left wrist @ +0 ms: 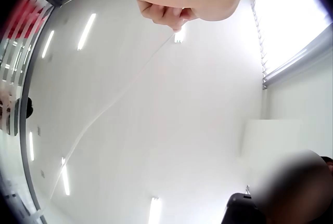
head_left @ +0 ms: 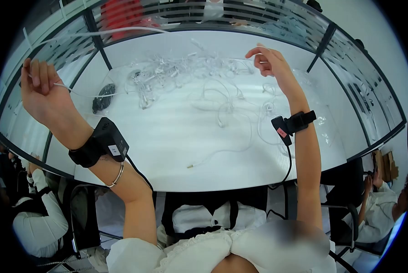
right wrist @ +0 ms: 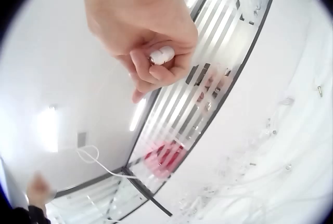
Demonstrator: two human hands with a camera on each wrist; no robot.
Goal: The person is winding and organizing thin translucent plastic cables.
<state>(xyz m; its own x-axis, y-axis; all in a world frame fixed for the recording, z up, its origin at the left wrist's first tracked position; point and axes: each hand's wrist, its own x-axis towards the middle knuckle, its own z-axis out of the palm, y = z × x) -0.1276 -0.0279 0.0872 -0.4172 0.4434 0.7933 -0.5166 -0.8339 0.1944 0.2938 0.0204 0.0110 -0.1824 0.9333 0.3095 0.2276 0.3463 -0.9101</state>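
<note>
My left hand point(head_left: 44, 91) is raised at the far left, by the partition, with its fingers curled round a white cable point(head_left: 95, 32). In the left wrist view one stretch of the cable point(left wrist: 112, 102) runs down from the fingertips, and another loops off above the hand. My right hand point(head_left: 276, 66) is lifted over the right back of the table. In the right wrist view its curled fingers hold small white rounded pieces point(right wrist: 162, 55) that look like earbuds against the palm. The fingers partly hide them.
A heap of clear-wrapped white cables point(head_left: 172, 68) lies along the back of the white table point(head_left: 154, 145). A black bundle point(head_left: 105, 98) lies at left. Loose white cables spread across the middle, one ending in a gold plug point(head_left: 190, 166). Partitions point(head_left: 97, 41) enclose the table; people sit either side.
</note>
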